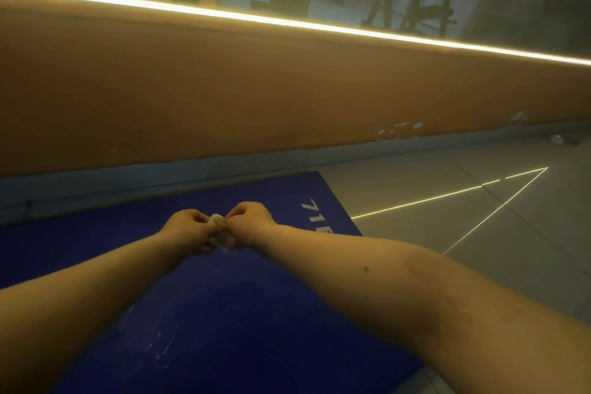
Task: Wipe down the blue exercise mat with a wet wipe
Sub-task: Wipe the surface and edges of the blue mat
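Note:
The blue exercise mat [224, 313] lies on the floor below me, with white lettering near its far right corner and pale streaks on its near part. Above the middle of the mat, my left hand [187, 225] and my right hand [252, 217] meet with curled fingers. Both pinch a small, bunched whitish wet wipe [220, 230] between them. Most of the wipe is hidden by my fingers.
An orange wall [287, 80] with a glowing light strip [287, 21] and a mirror above it runs along the mat's far edge. Grey tiled floor [447, 233] with thin light lines lies to the right. A small pale object [556, 138] sits by the wall's base.

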Available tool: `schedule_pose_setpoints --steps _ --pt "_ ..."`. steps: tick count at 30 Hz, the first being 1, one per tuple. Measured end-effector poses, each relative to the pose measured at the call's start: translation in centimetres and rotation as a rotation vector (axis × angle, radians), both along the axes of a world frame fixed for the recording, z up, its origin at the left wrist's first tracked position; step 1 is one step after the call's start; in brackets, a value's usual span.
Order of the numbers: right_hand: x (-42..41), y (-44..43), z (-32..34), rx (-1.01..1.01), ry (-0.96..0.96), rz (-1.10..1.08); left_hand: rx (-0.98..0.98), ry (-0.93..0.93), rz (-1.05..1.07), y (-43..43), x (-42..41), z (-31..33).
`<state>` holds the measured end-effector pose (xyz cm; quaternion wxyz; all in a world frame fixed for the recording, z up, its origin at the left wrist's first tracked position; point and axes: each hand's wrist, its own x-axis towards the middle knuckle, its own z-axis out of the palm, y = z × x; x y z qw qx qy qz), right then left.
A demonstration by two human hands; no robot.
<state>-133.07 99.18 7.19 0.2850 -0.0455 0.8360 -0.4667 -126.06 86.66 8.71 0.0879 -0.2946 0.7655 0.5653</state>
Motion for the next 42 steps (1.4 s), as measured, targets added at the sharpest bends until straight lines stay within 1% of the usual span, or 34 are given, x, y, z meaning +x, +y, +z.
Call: schedule_pose_setpoints --steps 2,3,5,6,9,12,14,18,20,23,25,27,29,31,35,38,40,42 --pt "1.6 -0.2 -0.3 -0.141 -0.149 0.030 -0.017 -0.015 -0.003 -0.1 0.3 -0.4" --pt "1.8 -0.1 -0.6 -0.170 -0.168 0.025 -0.027 -0.021 -0.012 -0.2 0.4 -0.6" --pt "2.1 0.3 -1.5 -0.164 -0.134 0.005 -0.035 -0.031 -0.060 -0.7 1.0 -0.9" --pt "1.8 1.0 -1.7 -0.141 -0.082 0.007 -0.037 -0.024 -0.096 -0.5 1.2 -0.8" --pt "0.4 2.4 -3.1 0.036 0.043 0.052 -0.125 -0.080 -0.232 -1.0 1.7 -1.7" --pt "-1.8 5.3 -5.3 0.246 0.123 0.020 -0.410 -0.150 -0.558 -1.4 2.3 -3.4" --pt "-2.6 8.0 -7.3 0.385 0.177 -0.025 -0.549 -0.177 -0.744 -1.3 2.5 -4.8" --pt "-1.3 12.7 -12.4 0.558 0.231 -0.223 -0.665 -0.185 -1.011 -0.4 3.1 -8.6" --pt "0.3 13.9 -14.0 0.590 0.230 -0.240 -0.720 -0.143 -1.099 0.2 3.7 -10.3" --pt "0.7 14.6 -15.0 0.585 0.272 -0.207 -0.762 -0.071 -1.090 1.6 3.5 -12.2" --pt "0.6 13.3 -15.2 0.546 0.285 -0.211 -0.778 -0.056 -1.069 2.1 3.3 -13.1" --pt "0.8 11.5 -15.4 0.483 0.267 -0.229 -0.807 -0.071 -1.107 2.1 3.0 -13.8" --pt "1.0 9.5 -15.9 0.365 0.218 -0.277 -0.857 -0.073 -1.153 1.8 2.8 -14.2" --pt "1.3 7.8 -16.5 0.294 0.168 -0.302 -0.893 -0.067 -1.195 1.5 2.5 -14.3" --pt "2.6 6.0 -16.8 0.123 -0.005 -0.371 -0.902 -0.082 -1.236 1.4 1.8 -14.0" --pt "1.9 7.2 -15.5 0.135 -0.014 -0.318 -0.886 -0.067 -1.213 1.5 1.8 -14.2" --pt "-0.1 9.2 -14.5 0.182 0.001 -0.421 -0.879 -0.080 -1.202 1.6 2.3 -14.4" --pt "-2.0 11.3 -14.3 0.286 0.013 -0.559 -0.892 -0.095 -1.197 1.6 2.8 -14.4"
